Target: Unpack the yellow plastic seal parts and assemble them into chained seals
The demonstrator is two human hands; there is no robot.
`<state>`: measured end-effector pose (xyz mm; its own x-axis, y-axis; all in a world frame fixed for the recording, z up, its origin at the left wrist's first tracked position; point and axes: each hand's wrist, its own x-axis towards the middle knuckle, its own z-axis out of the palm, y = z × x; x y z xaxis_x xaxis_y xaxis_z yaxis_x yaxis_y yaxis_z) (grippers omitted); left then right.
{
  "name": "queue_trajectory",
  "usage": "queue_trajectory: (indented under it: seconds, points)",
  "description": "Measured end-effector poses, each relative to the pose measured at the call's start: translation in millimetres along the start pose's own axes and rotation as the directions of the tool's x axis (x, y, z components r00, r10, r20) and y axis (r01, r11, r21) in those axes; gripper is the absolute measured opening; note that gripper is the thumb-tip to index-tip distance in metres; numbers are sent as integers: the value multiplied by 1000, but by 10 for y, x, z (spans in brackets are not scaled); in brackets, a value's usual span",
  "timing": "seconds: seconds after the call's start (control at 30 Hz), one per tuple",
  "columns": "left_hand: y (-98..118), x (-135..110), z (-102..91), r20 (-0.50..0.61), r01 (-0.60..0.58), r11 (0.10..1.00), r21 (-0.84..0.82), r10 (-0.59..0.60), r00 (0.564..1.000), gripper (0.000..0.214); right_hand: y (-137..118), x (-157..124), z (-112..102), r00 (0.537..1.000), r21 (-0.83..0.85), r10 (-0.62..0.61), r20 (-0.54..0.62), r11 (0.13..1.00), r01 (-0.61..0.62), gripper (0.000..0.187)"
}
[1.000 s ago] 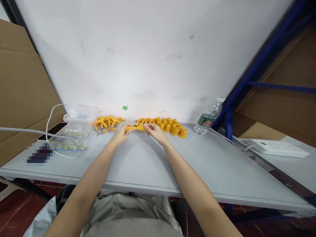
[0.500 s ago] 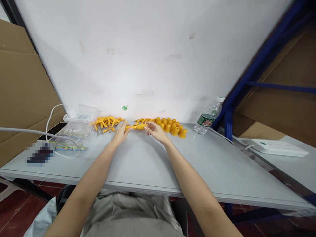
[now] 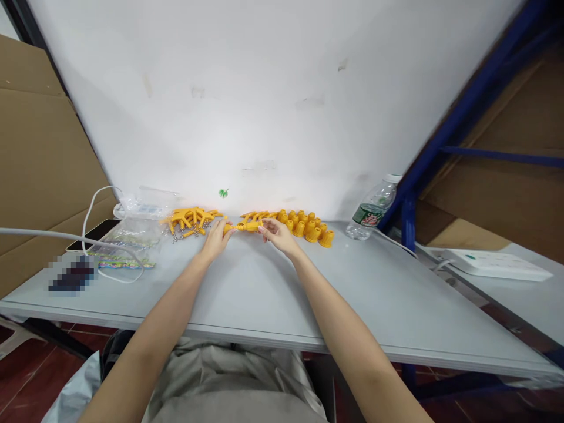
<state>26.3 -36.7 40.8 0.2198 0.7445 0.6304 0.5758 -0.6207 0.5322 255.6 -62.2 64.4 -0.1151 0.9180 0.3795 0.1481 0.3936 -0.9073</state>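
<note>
Between my hands lies a slim yellow plastic piece (image 3: 249, 226), held level just above the grey tabletop. My left hand (image 3: 215, 239) is closed round its left end, and the fingers of my right hand (image 3: 278, 235) pinch its right end. Behind my left hand rests a heap of yellow branched parts (image 3: 191, 217) with small metal bits at its front. Yellow cup-shaped pieces (image 3: 312, 234) stand in rows just right of my right hand. More thin yellow pieces (image 3: 259, 215) lie behind the held one. My fingers hide both ends of the held piece.
A clear plastic bottle (image 3: 371, 214) leans at the right near a blue metal frame (image 3: 409, 223). Plastic bags (image 3: 136, 232), a white cable (image 3: 83, 226) and a dark phone (image 3: 99, 232) lie left. A white power strip (image 3: 497, 263) sits far right. A white panel (image 3: 282, 117) rises behind.
Both hands stay in nearly the same place on the yellow piece. The fingers of my right hand have shifted slightly at its right end.
</note>
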Motion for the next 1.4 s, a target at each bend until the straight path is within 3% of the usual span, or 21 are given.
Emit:
queue_trajectory:
  seconds: [0.33, 0.47, 0.67, 0.93, 1.4]
  points:
    - [49, -12, -4, -33, -38, 999, 30, 39, 999, 16, -82, -33, 55, 999, 14, 24, -33, 1000, -24, 58]
    - [87, -13, 2, -60, -77, 995, 59, 81, 995, 18, -85, -55, 84, 995, -68, 83, -62, 994, -87, 62]
    - [62, 4, 1, -72, -78, 996, 50, 81, 994, 13, -112, -40, 133, 983, -41, 162, -91, 985, -167, 63]
    - [49, 7, 7, -75, -44, 999, 6, 45, 996, 11, -150, -40, -4, 994, 52, 89, 67, 994, -93, 58]
    - [45, -17, 25, -89, -44, 999, 32, 47, 995, 15, -236, -58, 143, 992, 26, 119, -45, 993, -118, 59]
